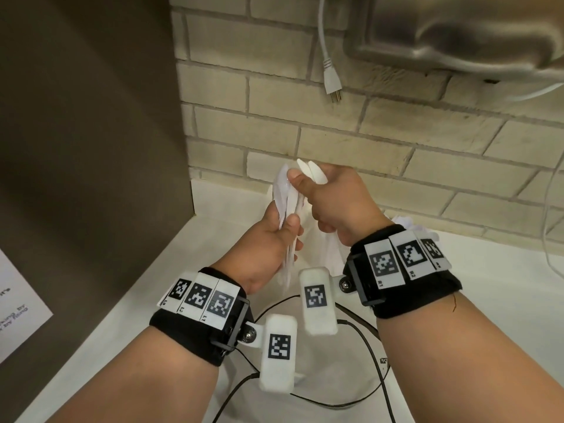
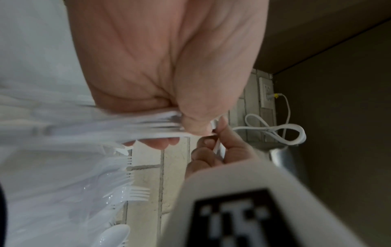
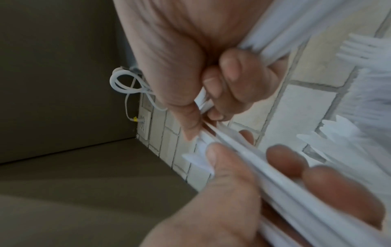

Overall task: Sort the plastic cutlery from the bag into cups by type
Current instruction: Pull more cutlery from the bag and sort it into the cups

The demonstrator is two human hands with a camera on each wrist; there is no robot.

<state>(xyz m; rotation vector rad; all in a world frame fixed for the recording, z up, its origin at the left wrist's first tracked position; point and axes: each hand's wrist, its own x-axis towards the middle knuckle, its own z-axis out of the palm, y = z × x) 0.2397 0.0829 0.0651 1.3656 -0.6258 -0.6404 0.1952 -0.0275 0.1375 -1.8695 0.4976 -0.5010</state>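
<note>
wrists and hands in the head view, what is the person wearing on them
Both forearms are bare, with no sleeves or gloves. Each wrist has a black band: left wristband, right wristband. Each band carries a row of white tiles printed with black square codes, plus a white rounded box with its own code on a black bracket.

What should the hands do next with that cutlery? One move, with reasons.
Probably draw the right hand away, pulling its few pinched pieces out of the bundle of white cutlery that the left hand grips. No cup shows in any view, so where they go cannot be told.
</note>
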